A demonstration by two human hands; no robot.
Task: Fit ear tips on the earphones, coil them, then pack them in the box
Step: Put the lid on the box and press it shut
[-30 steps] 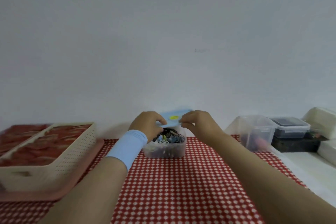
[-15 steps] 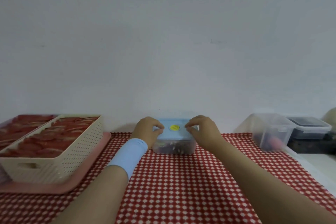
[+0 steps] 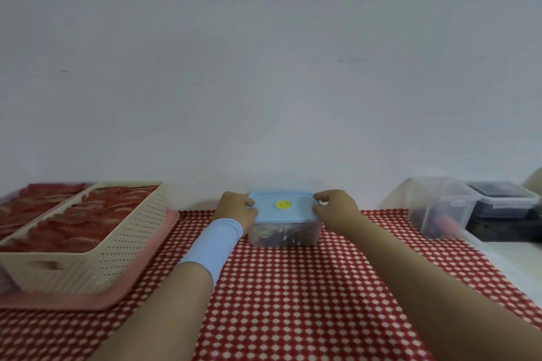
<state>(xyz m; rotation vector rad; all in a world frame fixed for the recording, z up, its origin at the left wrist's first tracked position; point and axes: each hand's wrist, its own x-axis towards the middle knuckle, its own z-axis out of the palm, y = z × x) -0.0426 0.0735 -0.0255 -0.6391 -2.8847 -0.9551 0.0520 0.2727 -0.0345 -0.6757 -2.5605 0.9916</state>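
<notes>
- Head camera: the box sits on the checked cloth by the wall, its blue lid on top (yellow disc at centre).
- Left hand curls its fingers over the lid's left edge.
- Right hand grips the lid's right edge the same way.

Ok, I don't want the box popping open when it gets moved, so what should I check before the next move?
1. The blue lid lies flat on the clear box: ok.
2. The left hand holds the lid's left edge: ok.
3. The right hand holds its right edge: ok.
4. Lid snapped shut all round: cannot tell, the far edge is hidden.
5. Nothing trapped under the rim: cannot tell, the contents are blurred.
6. Box stands level on the checked cloth: ok.
</notes>
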